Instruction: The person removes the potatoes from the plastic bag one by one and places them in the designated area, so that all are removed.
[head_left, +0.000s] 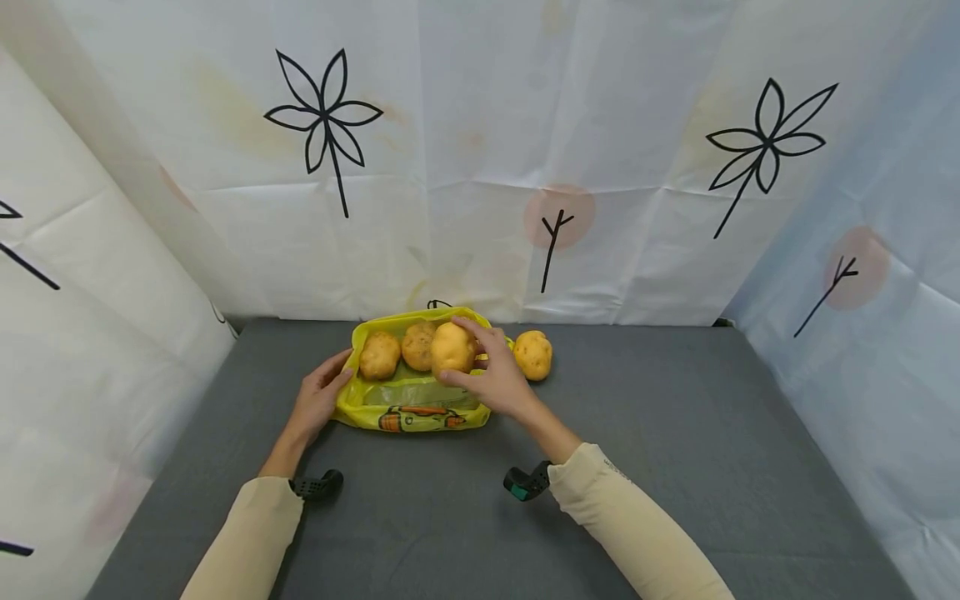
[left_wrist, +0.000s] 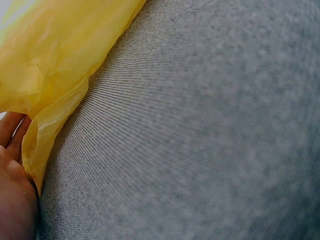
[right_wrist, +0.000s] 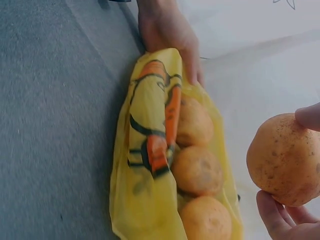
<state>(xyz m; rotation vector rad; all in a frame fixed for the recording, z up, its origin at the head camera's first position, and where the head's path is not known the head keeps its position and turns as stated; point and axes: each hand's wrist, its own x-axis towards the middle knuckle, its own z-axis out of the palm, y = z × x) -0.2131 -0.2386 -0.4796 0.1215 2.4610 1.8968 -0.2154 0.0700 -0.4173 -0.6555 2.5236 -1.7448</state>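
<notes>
A yellow plastic bag [head_left: 412, 393] with a carrot print lies with its mouth spread wide. Inside it are potatoes [head_left: 379, 356]; the right wrist view shows three, the nearest potato [right_wrist: 206, 220] being cut off by the frame's lower edge. My left hand [head_left: 318, 398] holds the bag's left edge, its fingers partly hidden behind the yellow film [left_wrist: 55, 55] in the left wrist view. Over the bag's right part, my right hand [head_left: 495, 375] grips a potato [head_left: 452, 349] between thumb and fingers. That potato [right_wrist: 282, 160] appears apart from the bag in the right wrist view.
One more potato [head_left: 533, 355] rests on the grey table [head_left: 675, 450], just right of the bag. Behind the table hangs a white cloth [head_left: 465, 125] with plant drawings, and similar cloth stands at both sides.
</notes>
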